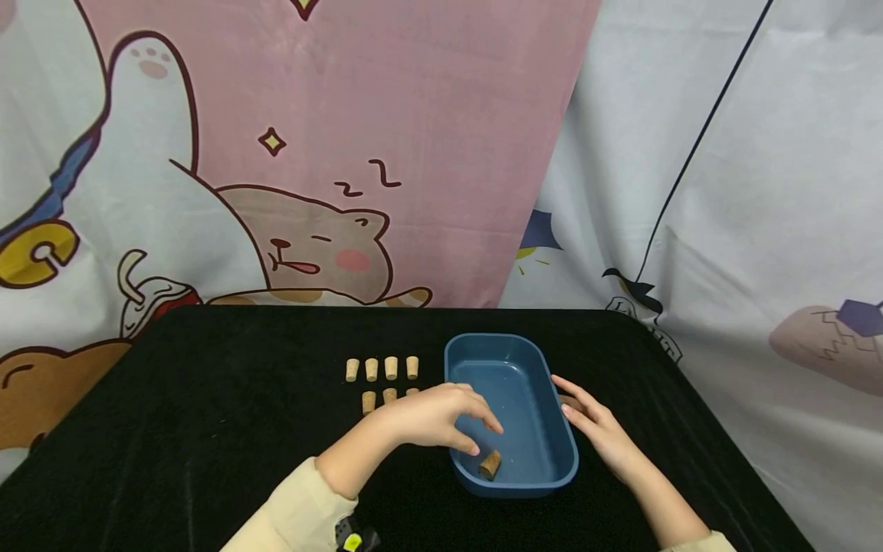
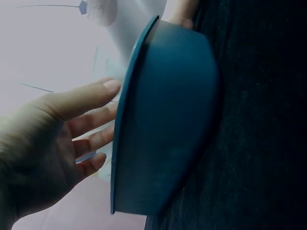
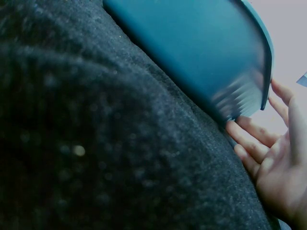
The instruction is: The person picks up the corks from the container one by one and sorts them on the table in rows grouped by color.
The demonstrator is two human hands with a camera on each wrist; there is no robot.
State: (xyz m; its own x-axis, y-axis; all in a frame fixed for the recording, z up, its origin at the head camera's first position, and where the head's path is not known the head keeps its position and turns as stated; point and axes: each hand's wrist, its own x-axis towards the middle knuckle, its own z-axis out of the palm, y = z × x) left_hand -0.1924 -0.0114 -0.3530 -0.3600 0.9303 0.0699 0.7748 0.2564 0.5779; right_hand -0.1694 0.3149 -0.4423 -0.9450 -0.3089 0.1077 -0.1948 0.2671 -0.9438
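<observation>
My left hand (image 1: 441,414) hovers over the near left part of a blue rectangular tub (image 1: 507,487), its thumb and fingers apart with nothing between them. Just below the thumb, a brown cork stopper (image 1: 490,464) lies on its side inside the tub. From the left wrist view, the hand (image 2: 62,139) appears beside the rim, and the tub's wall (image 2: 168,110) hides the cork. On the opposite side, my right hand (image 1: 602,431) has its fingertips against the tub's outer wall. The right wrist view shows these fingers (image 3: 252,139) at the tub's corner, mostly straight.
Left of the tub, several cork stoppers (image 1: 391,368) stand upright in a back row. A nearer row of corks (image 1: 369,402) is partly covered by my left hand. Everything stands on a black cloth-covered table (image 1: 228,429). Behind it hangs a printed cartoon curtain (image 1: 448,153).
</observation>
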